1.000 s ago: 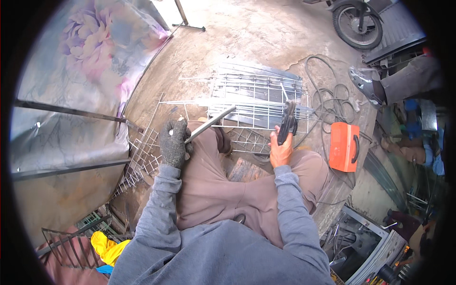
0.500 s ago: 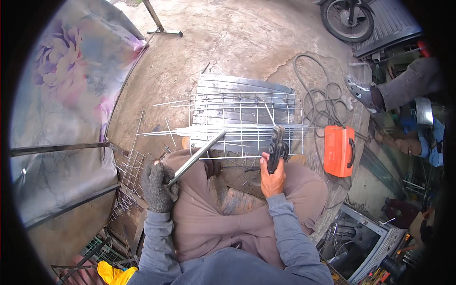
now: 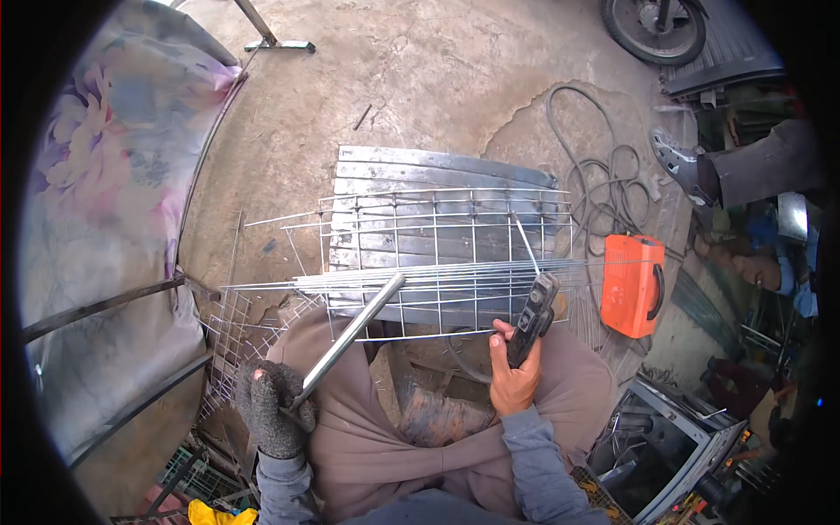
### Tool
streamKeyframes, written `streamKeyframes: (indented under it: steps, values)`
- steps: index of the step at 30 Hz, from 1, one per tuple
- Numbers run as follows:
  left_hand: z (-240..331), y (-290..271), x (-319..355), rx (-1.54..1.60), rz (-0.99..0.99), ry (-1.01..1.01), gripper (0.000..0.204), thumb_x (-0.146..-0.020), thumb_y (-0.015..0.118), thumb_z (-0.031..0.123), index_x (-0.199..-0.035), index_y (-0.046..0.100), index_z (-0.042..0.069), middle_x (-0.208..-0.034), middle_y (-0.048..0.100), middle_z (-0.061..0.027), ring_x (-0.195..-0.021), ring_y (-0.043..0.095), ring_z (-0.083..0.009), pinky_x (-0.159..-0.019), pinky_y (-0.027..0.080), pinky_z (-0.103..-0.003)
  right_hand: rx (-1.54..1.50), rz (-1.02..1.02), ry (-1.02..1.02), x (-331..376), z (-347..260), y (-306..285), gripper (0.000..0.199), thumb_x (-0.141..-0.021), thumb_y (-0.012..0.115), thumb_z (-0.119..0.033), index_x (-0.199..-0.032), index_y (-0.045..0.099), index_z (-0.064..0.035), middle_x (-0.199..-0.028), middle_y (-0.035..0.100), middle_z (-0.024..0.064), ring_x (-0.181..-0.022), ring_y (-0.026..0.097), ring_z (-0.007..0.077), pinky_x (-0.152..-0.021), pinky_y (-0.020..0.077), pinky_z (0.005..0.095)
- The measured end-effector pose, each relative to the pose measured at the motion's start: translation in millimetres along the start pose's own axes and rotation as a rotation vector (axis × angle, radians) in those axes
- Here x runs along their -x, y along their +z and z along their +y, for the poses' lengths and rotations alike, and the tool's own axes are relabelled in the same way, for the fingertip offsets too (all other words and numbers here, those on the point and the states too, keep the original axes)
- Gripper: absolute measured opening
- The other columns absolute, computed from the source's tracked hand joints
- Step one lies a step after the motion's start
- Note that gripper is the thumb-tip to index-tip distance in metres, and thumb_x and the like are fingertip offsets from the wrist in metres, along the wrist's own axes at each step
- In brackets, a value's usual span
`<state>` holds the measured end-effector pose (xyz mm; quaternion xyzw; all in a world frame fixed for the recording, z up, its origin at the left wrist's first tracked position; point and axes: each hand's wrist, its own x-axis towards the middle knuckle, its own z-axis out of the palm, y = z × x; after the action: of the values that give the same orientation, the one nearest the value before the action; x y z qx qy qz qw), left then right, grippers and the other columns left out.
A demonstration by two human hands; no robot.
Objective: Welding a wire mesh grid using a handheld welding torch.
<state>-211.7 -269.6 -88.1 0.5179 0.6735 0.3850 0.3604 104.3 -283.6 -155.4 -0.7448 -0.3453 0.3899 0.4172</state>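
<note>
Our left hand (image 3: 276,407), in a dark grey glove with a bare fingertip showing through, has its grip closed around the lower end of a metal tube (image 3: 350,337). The tube slants up and to the right, its far end over a bundle of thin wires (image 3: 437,276); we cannot tell whether the two touch. Our bare right hand (image 3: 514,381) has its grip wrapped around a black clamp handle (image 3: 532,322), the thumb up along its left side. From the top of this handle a thin rod (image 3: 527,245) points up and slightly left over the wire grid (image 3: 437,241); whether its tip meets the grid, we cannot tell.

The grid lies in front of our knees, over flat metal strips (image 3: 455,236) set side by side on the ground (image 3: 420,87). The wire bundle runs from left to right across the grid. To the right we see an orange box (image 3: 619,284) with a black handle, a looped cable (image 3: 604,166) beyond it, and another person's shoe (image 3: 678,162) near the cable.
</note>
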Motion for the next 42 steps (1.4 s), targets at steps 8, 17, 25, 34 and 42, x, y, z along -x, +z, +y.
streamKeyframes:
  steps: [8, 17, 25, 34, 42]
  values:
    - [22, 9, -9, 0.462, 0.077, -0.298, 0.027, -0.107, 0.044, 0.021, -0.085, 0.042, 0.006, -0.074, 0.039, -0.0030, -0.062, 0.042, -0.0128, -0.051, 0.035, -0.028, -0.043, 0.014, 0.067, 0, 0, -2, 0.025, -0.097, 0.069, -0.011, -0.113, 0.053, -0.0003, -0.116, 0.070, 0.0124, -0.089, 0.062, 0.0102, -0.080, 0.0517, 0.0269]
    - [-20, -6, -6, -0.232, -0.049, 0.466, 0.049, -0.100, 0.054, 0.009, -0.147, 0.042, 0.010, -0.084, 0.044, -0.0049, -0.067, 0.048, -0.0177, -0.059, 0.040, -0.030, -0.048, 0.006, 0.073, 0, 4, -1, 0.026, -0.097, 0.069, -0.013, -0.113, 0.053, -0.0013, -0.116, 0.071, 0.0117, -0.089, 0.062, 0.0099, -0.077, 0.0522, 0.0264]
    - [-28, -13, 6, -0.090, -0.124, 0.175, 0.061, -0.095, 0.058, 0.010, -0.153, 0.038, 0.012, -0.089, 0.046, -0.0074, -0.069, 0.047, -0.0190, -0.059, 0.041, -0.034, -0.087, 0.018, 0.133, 1, -2, -3, 0.030, -0.096, 0.071, -0.016, -0.115, 0.054, 0.0015, -0.116, 0.072, 0.0131, -0.099, 0.065, 0.0151, -0.089, 0.0518, 0.0308]
    - [-33, -12, 4, -0.114, -0.138, 0.244, 0.045, -0.099, 0.049, 0.001, -0.143, 0.043, 0.011, -0.087, 0.043, -0.0054, -0.066, 0.045, -0.0171, -0.056, 0.038, -0.028, -0.098, 0.033, 0.147, 2, -3, -2, 0.029, -0.096, 0.070, -0.014, -0.114, 0.053, 0.0015, -0.115, 0.072, 0.0136, -0.099, 0.066, 0.0153, -0.089, 0.0524, 0.0307]
    - [-18, 5, -4, -0.165, 0.072, 0.208, 0.027, -0.104, 0.049, 0.027, -0.088, 0.044, 0.006, -0.068, 0.037, -0.0019, -0.059, 0.042, -0.0133, -0.049, 0.034, -0.028, -0.111, 0.010, 0.127, 2, -4, -1, 0.028, -0.097, 0.069, -0.011, -0.114, 0.052, 0.0019, -0.117, 0.070, 0.0159, -0.102, 0.065, 0.0164, -0.090, 0.0521, 0.0308]
